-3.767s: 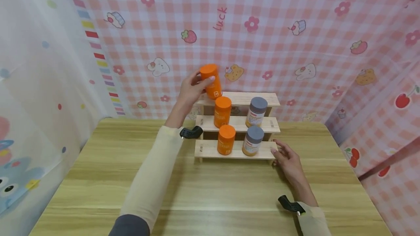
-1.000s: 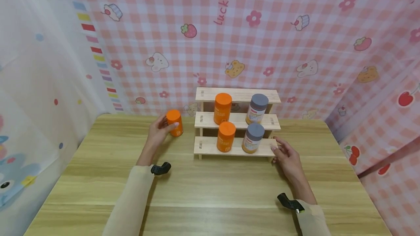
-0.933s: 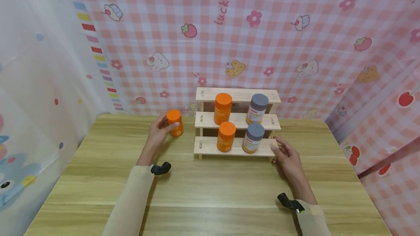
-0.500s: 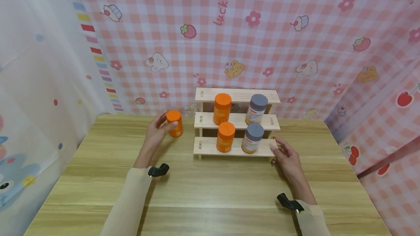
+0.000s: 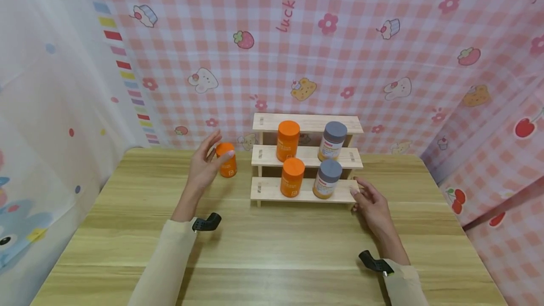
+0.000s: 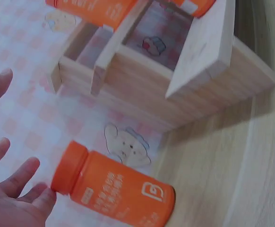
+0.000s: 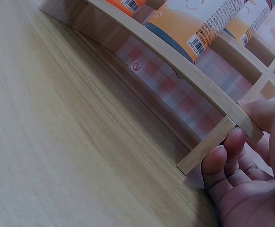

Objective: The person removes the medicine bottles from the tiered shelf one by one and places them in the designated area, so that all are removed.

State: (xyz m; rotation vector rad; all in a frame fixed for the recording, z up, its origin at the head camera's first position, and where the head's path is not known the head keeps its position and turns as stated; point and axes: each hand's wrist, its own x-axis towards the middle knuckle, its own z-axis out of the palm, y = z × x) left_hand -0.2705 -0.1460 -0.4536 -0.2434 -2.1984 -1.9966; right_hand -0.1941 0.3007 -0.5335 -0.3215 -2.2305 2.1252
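An orange pill bottle [image 5: 228,168] stands upright on the table, left of a three-tier wooden display shelf [image 5: 267,189]. My left hand [image 5: 203,166] is beside it, fingers spread and thumb lifted from its side; in the left wrist view a fingertip lies close to its cap [image 6: 67,166], and contact is unclear. My right hand [image 5: 375,210] grips the right end of the lowest tier, thumb on the board and fingers curled against the leg [image 7: 206,145]. Two more orange bottles, one on the middle tier [image 5: 288,141] and one on the lowest [image 5: 292,177], stand on the shelf.
Grey-capped bottles stand on the middle tier [image 5: 333,141] and lowest tier [image 5: 327,179], right of the orange ones. Behind the wooden table [image 5: 272,249] hangs a pink checked cloth [image 5: 272,70]; more cloth hangs at both sides.
My left hand has brought the orange bottle from the top tier down to the table at the left, then spread its fingers and let go. The right hand keeps its grip on the shelf.
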